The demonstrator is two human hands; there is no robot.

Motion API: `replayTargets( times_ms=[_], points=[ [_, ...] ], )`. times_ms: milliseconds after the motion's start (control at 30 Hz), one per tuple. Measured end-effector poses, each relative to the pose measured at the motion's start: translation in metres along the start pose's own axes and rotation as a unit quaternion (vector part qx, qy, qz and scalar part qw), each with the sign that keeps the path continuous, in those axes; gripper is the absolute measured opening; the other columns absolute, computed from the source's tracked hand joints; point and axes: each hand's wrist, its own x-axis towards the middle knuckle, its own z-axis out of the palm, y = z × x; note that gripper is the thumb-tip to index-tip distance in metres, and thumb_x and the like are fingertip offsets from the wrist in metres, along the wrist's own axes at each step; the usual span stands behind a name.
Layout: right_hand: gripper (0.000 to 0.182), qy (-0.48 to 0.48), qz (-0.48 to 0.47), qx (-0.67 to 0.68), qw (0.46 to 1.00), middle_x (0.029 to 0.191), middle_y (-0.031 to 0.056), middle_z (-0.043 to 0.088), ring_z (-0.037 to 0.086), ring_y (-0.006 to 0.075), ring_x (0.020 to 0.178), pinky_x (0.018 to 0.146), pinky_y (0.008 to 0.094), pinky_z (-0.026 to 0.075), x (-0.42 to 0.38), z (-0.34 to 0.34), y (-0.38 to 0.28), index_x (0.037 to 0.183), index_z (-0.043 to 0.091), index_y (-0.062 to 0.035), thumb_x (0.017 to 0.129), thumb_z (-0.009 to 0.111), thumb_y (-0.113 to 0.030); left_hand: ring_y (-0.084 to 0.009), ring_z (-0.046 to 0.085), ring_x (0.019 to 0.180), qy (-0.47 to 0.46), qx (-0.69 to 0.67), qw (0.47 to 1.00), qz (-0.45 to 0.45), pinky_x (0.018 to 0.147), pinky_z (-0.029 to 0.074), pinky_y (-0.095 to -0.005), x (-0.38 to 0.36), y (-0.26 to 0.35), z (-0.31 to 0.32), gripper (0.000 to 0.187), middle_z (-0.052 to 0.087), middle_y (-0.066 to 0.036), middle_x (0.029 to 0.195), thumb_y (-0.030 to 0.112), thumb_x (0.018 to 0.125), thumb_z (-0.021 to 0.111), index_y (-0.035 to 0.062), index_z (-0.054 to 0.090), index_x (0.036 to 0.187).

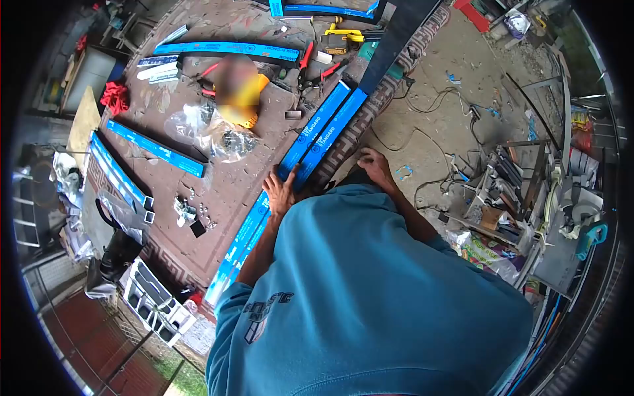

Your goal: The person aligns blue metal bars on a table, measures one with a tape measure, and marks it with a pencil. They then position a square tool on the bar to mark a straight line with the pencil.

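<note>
Two long blue-wrapped bars marked "TOP STANDARD" lie side by side on the table: a shorter bar (314,127) and a longer bar (335,132) beside it. My left hand (280,191) rests on them with its fingers spread, holding nothing. Below it, the blue wrapping of a bar (246,232) continues toward my left sleeve. My right hand (375,165) is to the right of the bars, over my dark-clothed knee, apart from the bars. Its fingers are loosely bent with nothing visible in them.
On the table are a yellow cordless drill (338,39), red-handled cutters (305,66), a blue bar (157,149), a plastic bag (228,140) and small screws (203,212). Cables (429,99) cross the floor at right, near stacked offcuts (498,188).
</note>
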Motion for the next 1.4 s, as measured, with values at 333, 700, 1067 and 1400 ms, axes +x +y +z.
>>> replayTargets(
  times_ms=[333, 700, 1067, 1400],
  points=[
    [0.026, -0.055, 0.171, -0.197, 0.964, 0.081, 0.0165, 0.066, 0.063, 0.0265, 0.075, 0.068, 0.0358, 0.049, 0.041, -0.041, 0.114, 0.080, 0.065, -0.0005, 0.071, 0.068, -0.025, -0.0405, 0.032, 0.121, -0.010, -0.057, 0.993, -0.099, 0.103, 0.018, -0.0555, 0.008, 0.029, -0.025, 0.087, 0.031, -0.025, 0.132, 0.052, 0.065, 0.072, 0.0204, 0.034, 0.137],
    [0.044, -0.182, 0.087, -0.120, 0.972, 0.094, 0.0195, 0.065, 0.064, 0.0282, 0.086, 0.075, 0.0357, 0.050, 0.085, -0.124, 0.151, 0.103, 0.063, 0.0002, 0.068, 0.069, -0.026, -0.0421, 0.023, 0.129, -0.033, -0.048, 0.989, -0.133, 0.106, 0.018, -0.0552, 0.012, 0.045, -0.029, 0.090, 0.027, -0.022, 0.138, 0.027, 0.058, 0.081, 0.0261, 0.034, 0.136],
    [0.046, -0.309, 0.149, 0.002, 0.939, 0.086, 0.0128, 0.064, 0.059, 0.0137, 0.065, 0.055, 0.0252, 0.049, 0.137, -0.190, 0.062, 0.120, 0.051, 0.0021, 0.079, 0.065, -0.014, -0.0424, 0.026, 0.129, -0.053, 0.034, 0.979, -0.194, 0.104, 0.023, -0.0525, 0.027, 0.071, -0.043, 0.085, 0.027, -0.024, 0.139, 0.035, 0.056, 0.081, 0.0178, 0.042, 0.129],
    [0.051, -0.317, 0.117, -0.025, 0.941, 0.093, 0.0137, 0.063, 0.060, 0.0149, 0.070, 0.060, 0.0272, 0.050, 0.165, -0.221, 0.015, 0.124, 0.047, 0.0009, 0.079, 0.065, -0.016, -0.0391, 0.027, 0.128, -0.055, 0.004, 0.976, -0.210, 0.103, 0.025, -0.0504, 0.035, 0.074, -0.038, 0.082, 0.030, -0.019, 0.138, 0.035, 0.055, 0.082, 0.0188, 0.044, 0.127]
  ],
)
